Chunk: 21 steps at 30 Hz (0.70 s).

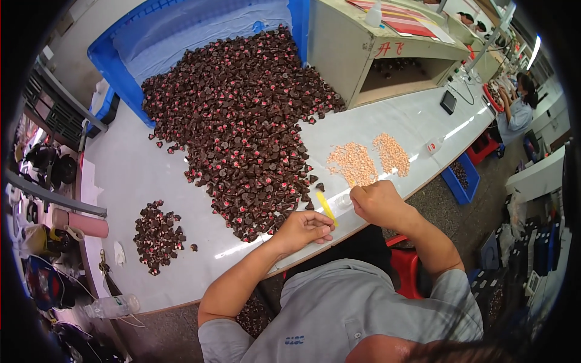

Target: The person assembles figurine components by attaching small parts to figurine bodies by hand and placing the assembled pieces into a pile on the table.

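Right hand curled, can't tell on what | left hand hold unclear, beside yellow strip | small orange pieces on bench by right fingertips; a careless sweep could scatter them

- Yellow strip: slim, slanting away-left, near end by your left hand.
- Beige bits: tiny, loose, two flat patches ahead-right of you.
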Each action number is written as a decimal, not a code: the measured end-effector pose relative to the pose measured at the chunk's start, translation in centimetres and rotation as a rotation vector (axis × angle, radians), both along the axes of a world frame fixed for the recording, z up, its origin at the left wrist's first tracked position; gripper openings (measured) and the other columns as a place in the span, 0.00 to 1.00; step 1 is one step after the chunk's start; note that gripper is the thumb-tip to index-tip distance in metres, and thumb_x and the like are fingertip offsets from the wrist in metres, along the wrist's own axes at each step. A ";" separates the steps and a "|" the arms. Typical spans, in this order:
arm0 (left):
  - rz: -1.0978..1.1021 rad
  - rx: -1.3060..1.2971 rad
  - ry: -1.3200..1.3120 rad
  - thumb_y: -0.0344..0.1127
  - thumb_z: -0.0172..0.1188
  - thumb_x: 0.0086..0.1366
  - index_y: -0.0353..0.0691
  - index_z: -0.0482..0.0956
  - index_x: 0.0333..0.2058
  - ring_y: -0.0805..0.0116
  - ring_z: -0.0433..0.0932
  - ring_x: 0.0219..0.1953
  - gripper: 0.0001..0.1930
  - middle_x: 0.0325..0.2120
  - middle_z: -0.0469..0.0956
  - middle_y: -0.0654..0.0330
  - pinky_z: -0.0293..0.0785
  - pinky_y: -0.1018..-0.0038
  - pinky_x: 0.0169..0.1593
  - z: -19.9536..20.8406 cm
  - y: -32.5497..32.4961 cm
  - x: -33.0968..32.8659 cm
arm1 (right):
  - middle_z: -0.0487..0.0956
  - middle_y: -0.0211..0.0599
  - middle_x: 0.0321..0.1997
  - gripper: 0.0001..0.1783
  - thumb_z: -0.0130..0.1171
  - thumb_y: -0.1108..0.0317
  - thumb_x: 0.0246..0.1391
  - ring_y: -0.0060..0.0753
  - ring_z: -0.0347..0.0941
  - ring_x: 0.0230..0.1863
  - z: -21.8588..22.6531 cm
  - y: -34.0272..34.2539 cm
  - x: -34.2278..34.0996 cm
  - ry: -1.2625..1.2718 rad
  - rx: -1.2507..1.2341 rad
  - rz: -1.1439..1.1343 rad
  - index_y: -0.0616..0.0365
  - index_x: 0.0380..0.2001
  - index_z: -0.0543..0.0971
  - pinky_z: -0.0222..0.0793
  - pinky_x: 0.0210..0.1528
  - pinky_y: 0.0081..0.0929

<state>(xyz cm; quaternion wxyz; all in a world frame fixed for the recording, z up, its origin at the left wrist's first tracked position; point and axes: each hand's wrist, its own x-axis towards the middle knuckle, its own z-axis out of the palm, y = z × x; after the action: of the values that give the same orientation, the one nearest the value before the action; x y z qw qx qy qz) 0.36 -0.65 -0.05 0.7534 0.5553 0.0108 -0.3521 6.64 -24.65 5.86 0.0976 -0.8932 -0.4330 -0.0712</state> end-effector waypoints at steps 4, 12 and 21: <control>-0.006 -0.007 -0.013 0.27 0.59 0.67 0.28 0.78 0.49 0.65 0.84 0.42 0.13 0.44 0.81 0.52 0.80 0.76 0.43 -0.1 0.2 0.1 | 0.74 0.37 0.15 0.06 0.61 0.72 0.45 0.43 0.76 0.18 -0.2 0.1 0.2 -0.008 -0.093 -0.007 0.57 0.24 0.73 0.70 0.20 0.38; 0.016 -0.015 -0.010 0.26 0.60 0.66 0.30 0.77 0.51 0.64 0.83 0.44 0.15 0.48 0.80 0.50 0.79 0.76 0.45 -0.2 0.3 0.2 | 0.76 0.37 0.17 0.06 0.61 0.73 0.44 0.42 0.77 0.19 -1.0 0.0 0.1 -0.021 -0.087 -0.019 0.58 0.24 0.73 0.71 0.21 0.37; 0.035 -0.071 0.037 0.25 0.59 0.66 0.31 0.77 0.51 0.65 0.83 0.44 0.15 0.47 0.80 0.50 0.79 0.76 0.46 -0.2 0.6 0.4 | 0.75 0.34 0.16 0.07 0.63 0.76 0.43 0.38 0.75 0.17 0.1 0.6 -2.4 0.044 0.256 0.015 0.57 0.26 0.75 0.69 0.19 0.34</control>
<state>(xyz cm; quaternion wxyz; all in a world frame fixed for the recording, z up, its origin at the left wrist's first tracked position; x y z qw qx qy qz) 0.75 -0.06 -0.25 0.7785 0.5211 0.0219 -0.3492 4.29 -24.00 5.98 0.2207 -0.8716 -0.4249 -0.1058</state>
